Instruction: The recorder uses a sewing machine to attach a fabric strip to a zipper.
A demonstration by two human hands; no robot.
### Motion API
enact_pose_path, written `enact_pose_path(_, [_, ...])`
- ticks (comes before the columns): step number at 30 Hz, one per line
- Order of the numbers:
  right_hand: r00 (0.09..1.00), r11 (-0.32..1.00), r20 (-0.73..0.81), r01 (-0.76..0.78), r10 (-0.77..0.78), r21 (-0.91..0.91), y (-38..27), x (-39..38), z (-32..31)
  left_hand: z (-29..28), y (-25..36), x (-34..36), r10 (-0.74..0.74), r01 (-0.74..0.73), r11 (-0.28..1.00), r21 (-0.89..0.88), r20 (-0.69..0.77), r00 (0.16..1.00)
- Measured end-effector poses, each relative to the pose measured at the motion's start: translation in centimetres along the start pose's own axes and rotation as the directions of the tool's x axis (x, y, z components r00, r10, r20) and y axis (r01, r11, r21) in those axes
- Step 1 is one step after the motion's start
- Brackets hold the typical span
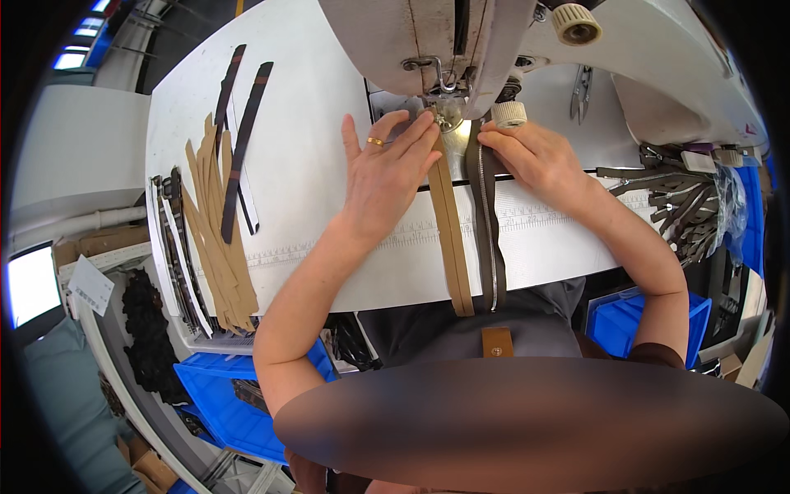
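Note:
A tan fabric strip (450, 239) runs from the needle area of a white sewing machine (378, 37) down past the table's front edge. My left hand (385, 169), a ring on one finger, lies with outstretched, spread fingers, its fingertips on the strip's far end beside the presser foot (447, 119). To the right of the strip hangs a dark brown zipper (485, 222) with metal teeth. Near its far end my right hand (539, 156) pinches the zipper's edge between thumb and fingers. The machine head partly hides the needle and the far ends of both pieces.
Tan strips (216, 255) and dark strips (247, 148) lie on the table at left. A pile of brown zippers (687, 206) sits at right. Snips (581, 95) rest behind my right hand. Blue bins (206, 387) stand below the table. A ruler scale (387, 239) crosses the tabletop.

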State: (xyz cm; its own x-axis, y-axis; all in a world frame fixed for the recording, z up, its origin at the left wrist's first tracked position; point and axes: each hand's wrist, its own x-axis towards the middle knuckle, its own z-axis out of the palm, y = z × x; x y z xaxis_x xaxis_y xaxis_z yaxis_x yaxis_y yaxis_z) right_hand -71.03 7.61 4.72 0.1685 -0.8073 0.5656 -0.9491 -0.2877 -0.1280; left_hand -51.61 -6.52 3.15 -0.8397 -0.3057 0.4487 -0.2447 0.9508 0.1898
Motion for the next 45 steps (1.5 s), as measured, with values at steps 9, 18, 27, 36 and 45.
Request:
enact_pose_path(9, [0.996,0.978,-0.088,-0.016,0.034,0.207,-1.3,1.9,2.6,0.2,-0.4,0.2,0.002,0.0,1.0,0.031,-0.066,0.998])
enact_pose_path(18, [0.998,0.979,-0.047,-0.033,0.044,0.202,-1.3,1.4,2.6,0.1,-0.2,0.2,-0.055,0.048,0.995,-0.091,-0.073,0.996])
enact_pose_path(27, [0.997,0.983,-0.021,-0.067,0.072,0.173,-1.1,1.3,1.8,-0.1,-0.2,-0.1,-0.017,0.016,1.0,-0.021,-0.046,0.999])
enact_pose_path(36, [0.996,0.98,-0.091,0.009,0.01,0.199,-1.4,1.5,2.6,-0.2,-0.3,0.2,-0.002,-0.001,0.999,-0.046,-0.068,0.998])
enact_pose_path(45, [0.999,0.98,0.014,-0.041,0.039,0.195,-1.6,1.4,2.7,-0.6,0.1,0.3,-0.088,0.088,0.991,-0.096,-0.001,0.996])
